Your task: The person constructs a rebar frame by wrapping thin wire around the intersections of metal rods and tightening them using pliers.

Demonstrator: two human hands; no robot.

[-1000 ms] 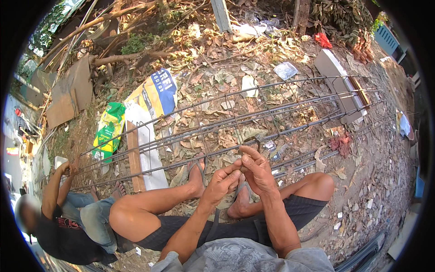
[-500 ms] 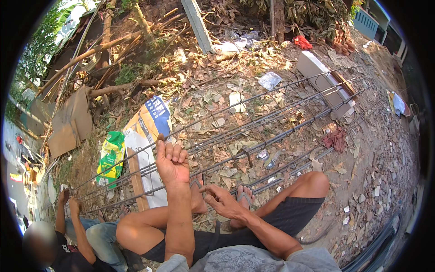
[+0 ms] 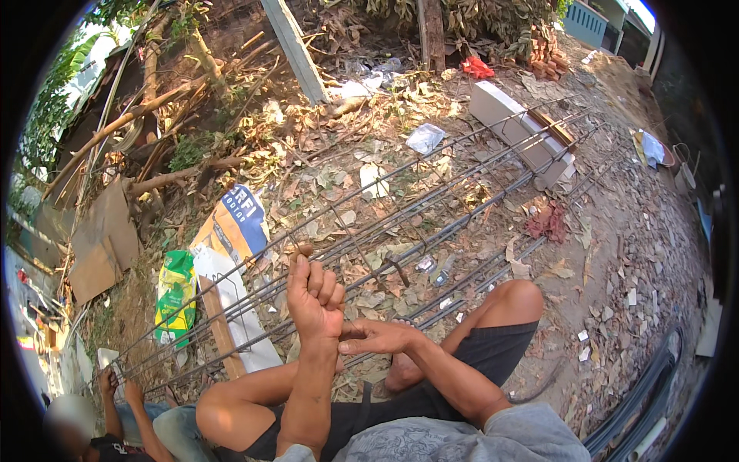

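Observation:
Across my lap and feet lies a long cage of steel reinforcing bars, tied with thin wire stirrups. My left hand is raised in front of it, palm side showing, with the fingers curled in. Whatever those fingers hold, if anything, is hidden. Beside the left wrist is my right hand, its fingers stretched out and thumb apart; the fingertips meet or overlap the wrist edge. A dark bent metal piece hangs at the cage's near bars, right of my hands.
A person sits at lower left, hands at the cage's far left end. A pale block-shaped box stands under its right end. Green and blue-orange sacks lie beyond. Black hose coils lie lower right; a concrete post leans behind.
The view has swung right. My left hand has come lower and rightward over the cage, its fingers still curled. My right hand, previously apart from it, now meets the left wrist.

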